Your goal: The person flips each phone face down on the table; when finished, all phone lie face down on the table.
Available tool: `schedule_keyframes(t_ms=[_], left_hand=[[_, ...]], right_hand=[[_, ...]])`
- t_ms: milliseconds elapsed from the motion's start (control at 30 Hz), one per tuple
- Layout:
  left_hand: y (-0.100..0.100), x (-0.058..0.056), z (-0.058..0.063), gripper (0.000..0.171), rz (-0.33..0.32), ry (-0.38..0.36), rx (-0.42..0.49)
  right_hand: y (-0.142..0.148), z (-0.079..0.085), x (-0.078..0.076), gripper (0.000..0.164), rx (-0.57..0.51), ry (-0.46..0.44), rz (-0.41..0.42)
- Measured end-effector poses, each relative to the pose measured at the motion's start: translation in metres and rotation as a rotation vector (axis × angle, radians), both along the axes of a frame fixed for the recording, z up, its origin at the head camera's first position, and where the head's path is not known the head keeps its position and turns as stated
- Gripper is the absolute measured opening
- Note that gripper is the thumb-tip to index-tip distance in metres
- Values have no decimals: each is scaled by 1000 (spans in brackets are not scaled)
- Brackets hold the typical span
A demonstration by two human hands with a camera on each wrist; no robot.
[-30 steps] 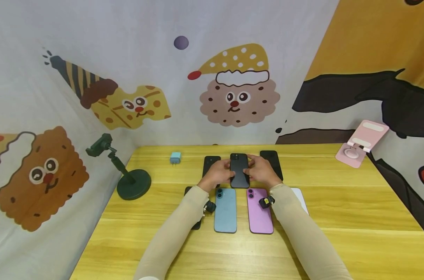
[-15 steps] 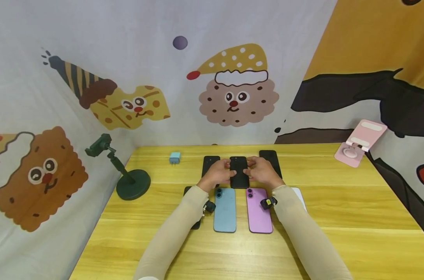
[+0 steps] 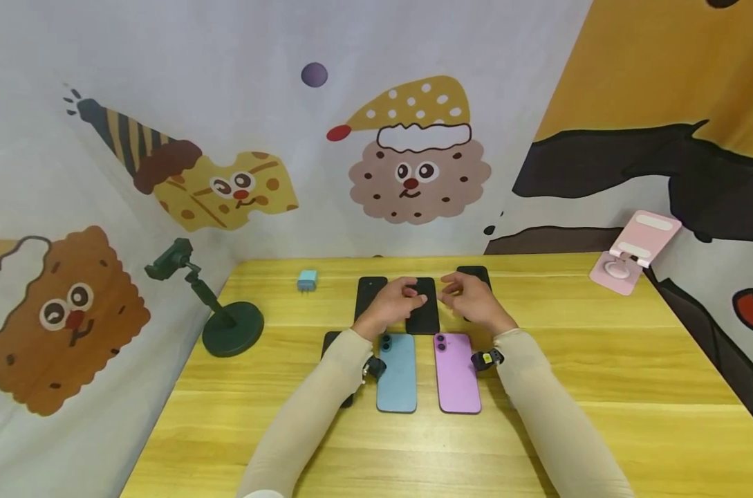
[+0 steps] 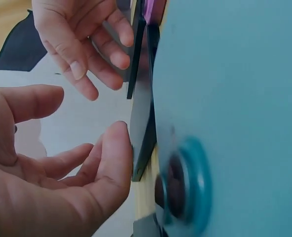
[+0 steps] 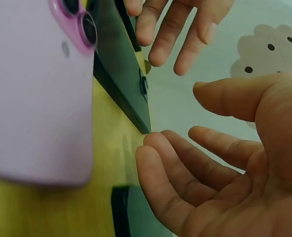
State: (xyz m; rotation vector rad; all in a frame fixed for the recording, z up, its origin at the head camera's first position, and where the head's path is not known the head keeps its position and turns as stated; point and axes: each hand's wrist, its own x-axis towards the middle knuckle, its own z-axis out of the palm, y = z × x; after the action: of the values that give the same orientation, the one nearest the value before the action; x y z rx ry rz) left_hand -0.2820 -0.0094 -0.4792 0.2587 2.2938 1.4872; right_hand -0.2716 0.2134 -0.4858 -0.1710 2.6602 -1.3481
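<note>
A black phone (image 3: 422, 318) lies flat at the middle of the back row, between my hands. My left hand (image 3: 391, 304) is at its left side with loosely bent fingers; in the left wrist view one fingertip is right at the phone's edge. On the other side my right hand (image 3: 473, 304) hovers with fingers parted and holds nothing. Its fingertips show near the phone's corner in the right wrist view. Other dark phones flank it, one at the left (image 3: 368, 294) and one at the right (image 3: 476, 273), partly behind my hands. A blue phone (image 3: 397, 380) and a pink phone (image 3: 458, 380) lie in front.
Another dark phone (image 3: 330, 341) is mostly under my left sleeve. A green stand (image 3: 233, 330) is at the left, with a small blue charger plug (image 3: 307, 280) at the back. The pink folding phone stand (image 3: 628, 259) occupies the back right. A printed cloth hangs behind the table.
Earlier both hands held the middle black phone by its sides; it dropped flatter onto the table. Now the hands have let go, with the right one moved away rightward. The view shifted slightly.
</note>
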Motion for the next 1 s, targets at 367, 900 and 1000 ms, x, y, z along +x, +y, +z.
schedule_keyframes(t_ms=[367,900,1000], left_hand=[[15,-4,2,65,-20,-66,116],[51,-3,-2,65,-69,-119,248],[56,-4,-5,66,-81,-140,242]], right_hand=[[21,5,4,49,45,59,-51],[64,-1,13,49,59,38,-164],[67,-1,13,53,56,0,-192]])
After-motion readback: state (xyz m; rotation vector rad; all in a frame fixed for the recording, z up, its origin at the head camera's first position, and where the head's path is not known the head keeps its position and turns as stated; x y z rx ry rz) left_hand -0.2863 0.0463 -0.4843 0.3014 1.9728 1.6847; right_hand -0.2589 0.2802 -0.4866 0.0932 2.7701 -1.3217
